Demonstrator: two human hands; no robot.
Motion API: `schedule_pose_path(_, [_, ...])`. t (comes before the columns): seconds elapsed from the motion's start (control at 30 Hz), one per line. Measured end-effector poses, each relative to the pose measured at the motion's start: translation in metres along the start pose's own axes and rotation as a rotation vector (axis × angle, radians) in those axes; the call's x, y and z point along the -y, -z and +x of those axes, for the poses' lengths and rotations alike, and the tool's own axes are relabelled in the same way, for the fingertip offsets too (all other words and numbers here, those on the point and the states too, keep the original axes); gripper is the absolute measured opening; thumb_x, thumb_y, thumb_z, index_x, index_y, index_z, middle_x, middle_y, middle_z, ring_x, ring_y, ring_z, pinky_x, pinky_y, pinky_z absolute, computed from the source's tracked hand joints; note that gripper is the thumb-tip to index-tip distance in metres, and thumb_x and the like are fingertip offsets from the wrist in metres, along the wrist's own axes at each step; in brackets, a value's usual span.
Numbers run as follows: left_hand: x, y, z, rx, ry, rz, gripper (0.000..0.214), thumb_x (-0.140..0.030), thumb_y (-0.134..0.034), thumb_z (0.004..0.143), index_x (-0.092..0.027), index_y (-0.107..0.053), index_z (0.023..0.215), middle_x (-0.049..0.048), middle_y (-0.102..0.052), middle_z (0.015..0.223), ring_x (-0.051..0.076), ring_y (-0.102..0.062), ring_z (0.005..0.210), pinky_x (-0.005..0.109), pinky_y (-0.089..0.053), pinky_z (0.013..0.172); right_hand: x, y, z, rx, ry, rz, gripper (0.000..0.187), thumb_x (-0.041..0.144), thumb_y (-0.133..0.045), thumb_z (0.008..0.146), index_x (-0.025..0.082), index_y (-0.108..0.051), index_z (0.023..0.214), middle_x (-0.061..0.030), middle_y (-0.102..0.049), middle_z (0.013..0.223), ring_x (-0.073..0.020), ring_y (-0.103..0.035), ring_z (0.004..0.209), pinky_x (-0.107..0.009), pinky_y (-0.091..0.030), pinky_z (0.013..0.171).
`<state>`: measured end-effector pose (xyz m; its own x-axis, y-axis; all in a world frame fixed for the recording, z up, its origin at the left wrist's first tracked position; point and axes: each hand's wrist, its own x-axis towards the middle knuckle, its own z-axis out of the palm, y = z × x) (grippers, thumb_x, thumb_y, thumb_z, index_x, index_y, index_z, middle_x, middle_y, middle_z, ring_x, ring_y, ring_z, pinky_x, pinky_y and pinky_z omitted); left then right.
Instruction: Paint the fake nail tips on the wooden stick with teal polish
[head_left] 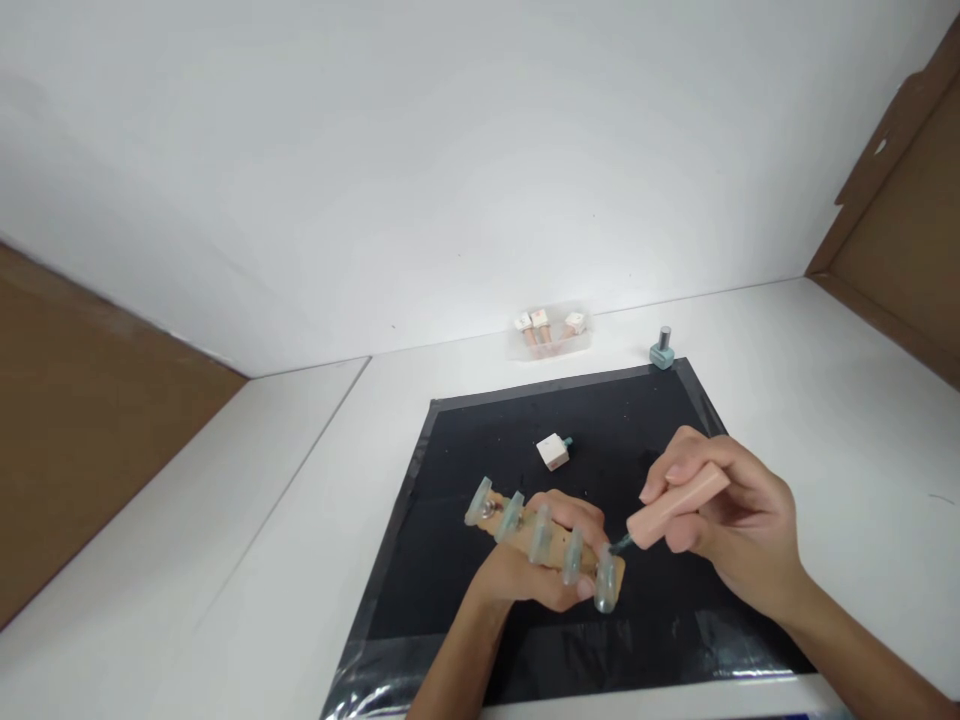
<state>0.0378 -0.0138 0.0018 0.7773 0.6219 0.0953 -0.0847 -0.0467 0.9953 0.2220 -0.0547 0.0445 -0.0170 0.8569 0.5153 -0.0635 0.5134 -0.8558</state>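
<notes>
My left hand (517, 580) is closed around a wooden nail tip stand (557, 545), which carries a slanting row of several pale green false nails (540, 535). Between the thumb and fingers of my right hand (739, 520) is a nail polish brush (679, 505) with a pink handle. Its dark green bristle end meets the upper part of the nail at the right end of the row, or is just beside it. Beyond the hands, a white square nail polish bottle (553, 452) lies on its side, with green at its neck.
Under the hands lies a black mat (480, 440) taped along its edges. A clear plastic tray (566, 345) by the back wall holds several bottles with pink caps. A teal bottle (662, 355) with a silver cap stands at the mat's far right corner. Brown cardboard panels (900, 210) flank the table.
</notes>
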Motion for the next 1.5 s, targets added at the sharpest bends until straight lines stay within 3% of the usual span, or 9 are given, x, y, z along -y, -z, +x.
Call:
schedule_pose_path(0.27, [0.0013, 0.0012, -0.0019, 0.007, -0.044, 0.009, 0.041, -0.056, -0.065, 0.064, -0.016, -0.057, 0.057, 0.0000, -0.047, 0.052, 0.007, -0.040, 0.046, 0.021, -0.032, 0.044, -0.0003, 0.0011, 0.0008, -0.022, 0.030, -0.021, 0.015, 0.037, -0.067, 0.081, 0.028, -0.061, 0.091, -0.0008, -0.066, 0.071, -0.0161, -0.054, 0.064, -0.028, -0.041, 0.049])
schedule_pose_path(0.5, [-0.0018, -0.0007, 0.0019, -0.012, -0.194, -0.011, 0.034, -0.045, -0.066, 0.069, -0.014, -0.055, 0.058, -0.0016, -0.045, 0.052, 0.006, -0.039, 0.045, 0.018, -0.030, 0.043, 0.0014, 0.0004, 0.0027, 0.023, 0.063, -0.085, 0.009, 0.035, -0.065, 0.084, 0.026, -0.061, 0.084, -0.0003, -0.065, 0.066, -0.0162, -0.055, 0.062, -0.029, -0.043, 0.052])
schedule_pose_path(0.7, [-0.0011, -0.0010, -0.0002, -0.024, -0.131, 0.000, 0.040, -0.052, -0.065, 0.066, -0.015, -0.055, 0.056, -0.0016, -0.046, 0.051, 0.005, -0.037, 0.044, 0.018, -0.030, 0.041, 0.0015, -0.0003, 0.0029, 0.013, 0.053, -0.039, 0.014, 0.037, -0.067, 0.081, 0.026, -0.061, 0.087, -0.0007, -0.066, 0.070, -0.0156, -0.055, 0.062, -0.027, -0.042, 0.049])
schedule_pose_path(1.5, [-0.0004, -0.0001, -0.0015, 0.002, -0.160, -0.004, 0.034, -0.047, -0.066, 0.067, -0.016, -0.057, 0.058, -0.0015, -0.046, 0.051, 0.006, -0.037, 0.044, 0.019, -0.030, 0.042, 0.0022, -0.0026, 0.0032, -0.001, 0.011, 0.018, 0.012, 0.036, -0.065, 0.083, 0.027, -0.060, 0.088, -0.0006, -0.066, 0.069, -0.0156, -0.054, 0.064, -0.027, -0.043, 0.049])
